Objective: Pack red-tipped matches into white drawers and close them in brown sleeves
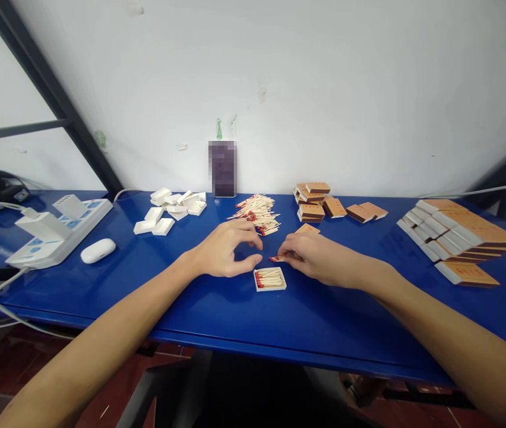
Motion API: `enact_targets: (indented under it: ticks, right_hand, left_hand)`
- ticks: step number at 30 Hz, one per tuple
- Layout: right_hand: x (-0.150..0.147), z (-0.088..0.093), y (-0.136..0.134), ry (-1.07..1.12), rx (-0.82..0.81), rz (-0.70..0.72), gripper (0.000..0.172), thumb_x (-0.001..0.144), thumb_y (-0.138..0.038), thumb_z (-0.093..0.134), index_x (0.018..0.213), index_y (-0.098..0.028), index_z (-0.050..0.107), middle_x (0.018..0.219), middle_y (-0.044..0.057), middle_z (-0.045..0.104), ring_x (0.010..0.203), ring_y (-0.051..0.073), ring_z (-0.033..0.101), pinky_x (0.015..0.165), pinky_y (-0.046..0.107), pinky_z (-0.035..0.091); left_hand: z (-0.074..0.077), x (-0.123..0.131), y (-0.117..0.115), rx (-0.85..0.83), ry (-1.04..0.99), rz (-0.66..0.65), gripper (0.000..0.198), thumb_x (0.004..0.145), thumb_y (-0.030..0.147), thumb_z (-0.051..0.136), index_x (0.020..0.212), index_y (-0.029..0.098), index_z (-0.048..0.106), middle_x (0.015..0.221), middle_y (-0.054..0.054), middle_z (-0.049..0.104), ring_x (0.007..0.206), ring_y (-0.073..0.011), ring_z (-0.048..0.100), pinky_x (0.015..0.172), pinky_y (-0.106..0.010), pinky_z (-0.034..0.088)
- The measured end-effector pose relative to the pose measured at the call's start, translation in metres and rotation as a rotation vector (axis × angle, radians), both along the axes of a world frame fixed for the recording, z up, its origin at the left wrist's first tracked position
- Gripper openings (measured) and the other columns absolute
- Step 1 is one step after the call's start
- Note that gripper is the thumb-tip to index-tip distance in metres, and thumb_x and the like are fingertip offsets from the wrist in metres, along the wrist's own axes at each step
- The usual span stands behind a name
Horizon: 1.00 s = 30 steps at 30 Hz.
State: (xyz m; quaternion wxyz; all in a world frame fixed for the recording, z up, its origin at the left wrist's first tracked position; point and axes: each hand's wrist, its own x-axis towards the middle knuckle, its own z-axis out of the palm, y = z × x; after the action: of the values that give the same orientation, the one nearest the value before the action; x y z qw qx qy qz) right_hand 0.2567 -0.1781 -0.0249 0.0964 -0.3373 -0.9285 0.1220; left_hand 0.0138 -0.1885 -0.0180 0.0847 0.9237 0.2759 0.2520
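On the blue table, a small white matchbox tray (271, 289) holds a layer of red-tipped matches (271, 277). Just above its left side is my left hand (228, 246), fingers apart and curved, holding nothing. My right hand (309, 255) pinches a few matches (277, 258), their red heads pointing left, above and right of the tray. Beyond my hands lies a heap of loose matches (259, 211). An orange matchbox sleeve (309, 228) is partly hidden behind my right hand.
White trays (163, 226) are scattered at back left, with a white earbud case (98, 251) and a power strip (52, 244) farther left. Orange matchbox covers (334, 207) sit at back right. Stacked matchboxes (467, 232) stand at far right. A pixelated dark rectangle (224, 169) leans on the wall.
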Motion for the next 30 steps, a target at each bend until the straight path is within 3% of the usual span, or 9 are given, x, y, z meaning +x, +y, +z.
enact_targets:
  ticks: [5,10,16,22,30]
  right_hand:
    - [-0.001,-0.003,0.001,0.010,0.005,0.004,0.020,0.088,-0.015,0.050,0.092,-0.017,0.069,0.090,0.007,0.068,0.078,0.018,0.060,0.067,0.028,0.043]
    - [-0.001,0.009,-0.003,0.038,0.025,-0.006,0.019,0.091,-0.021,0.050,0.091,-0.016,0.069,0.084,0.006,0.066,0.079,0.019,0.058,0.071,0.030,0.042]
    - [-0.005,0.023,-0.025,0.048,-0.123,0.115,0.020,0.094,-0.025,0.049,0.094,-0.019,0.068,0.089,0.005,0.065,0.076,0.017,0.057,0.069,0.028,0.043]
    - [-0.013,0.014,-0.031,0.008,-0.145,0.105,0.024,0.097,-0.026,0.047,0.098,-0.021,0.070,0.096,0.007,0.065,0.082,0.018,0.059,0.072,0.029,0.044]
    - [-0.013,0.011,-0.031,0.064,-0.140,0.068,0.015,0.091,-0.024,0.056,0.100,-0.022,0.067,0.092,0.004,0.066,0.080,0.017,0.059,0.069,0.027,0.044]
  left_hand:
    - [-0.001,0.000,0.000,0.003,0.059,0.002,0.024,0.087,0.034,0.054,0.092,0.016,0.068,0.088,-0.006,0.064,0.084,-0.0194,0.057,0.081,-0.033,0.045]
    - [0.000,0.000,0.000,-0.011,0.095,-0.006,0.025,0.086,0.035,0.055,0.094,0.015,0.069,0.091,-0.006,0.064,0.086,-0.0200,0.057,0.082,-0.033,0.044]
    - [0.000,-0.001,0.003,-0.073,0.142,-0.039,0.023,0.085,0.034,0.056,0.090,0.015,0.068,0.084,-0.005,0.065,0.081,-0.0182,0.058,0.079,-0.031,0.044]
    - [-0.003,0.002,0.003,-0.252,0.125,-0.102,0.026,0.083,0.040,0.064,0.089,0.016,0.069,0.074,-0.001,0.061,0.066,-0.0125,0.055,0.065,-0.025,0.042]
    - [-0.007,0.001,0.005,-0.317,0.093,-0.119,0.018,0.081,0.031,0.065,0.090,0.016,0.071,0.071,0.000,0.059,0.064,-0.0111,0.054,0.064,-0.024,0.042]
